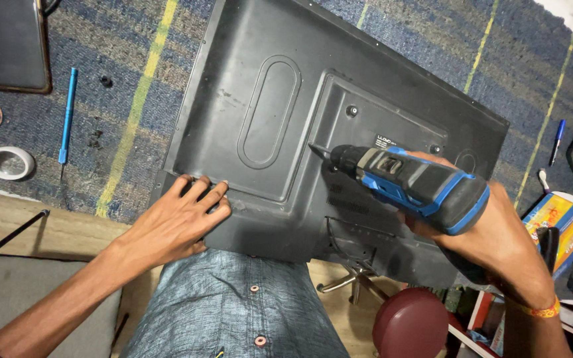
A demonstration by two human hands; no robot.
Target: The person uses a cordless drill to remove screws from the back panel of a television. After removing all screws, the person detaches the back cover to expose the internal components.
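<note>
Two hands work over a dark monitor back panel (pixel 280 113) lying on a blue striped rug (pixel 134 106). His left hand (pixel 180 219) presses flat, unclenched, on its near edge; his right hand (pixel 492 232) grips a blue cordless screwdriver (pixel 406 182). His shirt hides the panel's lower edge, and a maroon stool (pixel 409 325) sits below.

The panel's (pixel 286 99) far half lies bare; the left hand (pixel 180 215) blocks its near-left edge, the drill (pixel 406 182) its near-right.
</note>
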